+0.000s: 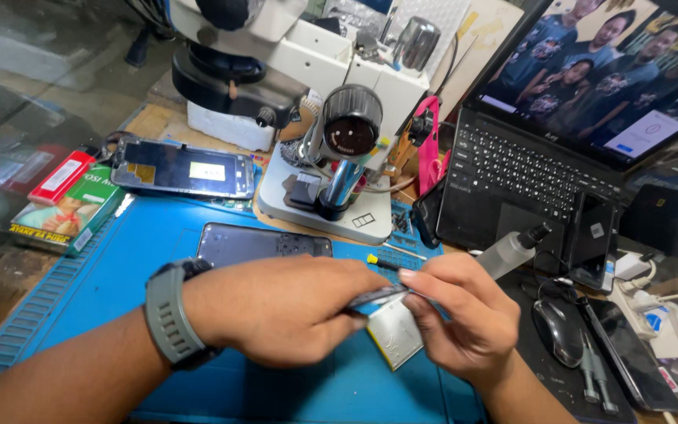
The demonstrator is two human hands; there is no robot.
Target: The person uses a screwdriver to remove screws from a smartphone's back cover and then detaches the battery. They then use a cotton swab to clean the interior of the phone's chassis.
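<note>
Left hand (pixel 280 310) and right hand (pixel 461 314) meet, both pinching a thin dark flat strip (pixel 377 297) above the blue rubber mat (pixel 158 243); a silver rectangular battery (pixel 394 334) lies just beneath.

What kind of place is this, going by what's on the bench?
Most likely a phone repair bench. A stereo microscope stands over a blue work mat, opened phones lie around, and both hands hold a thin flat part between them.

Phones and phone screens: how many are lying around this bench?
5 that I can make out: one by the microscope base, one beyond the left hand, one on the laptop, one beside the mouse, one against the laptop's left edge. Others may be hidden.
</note>
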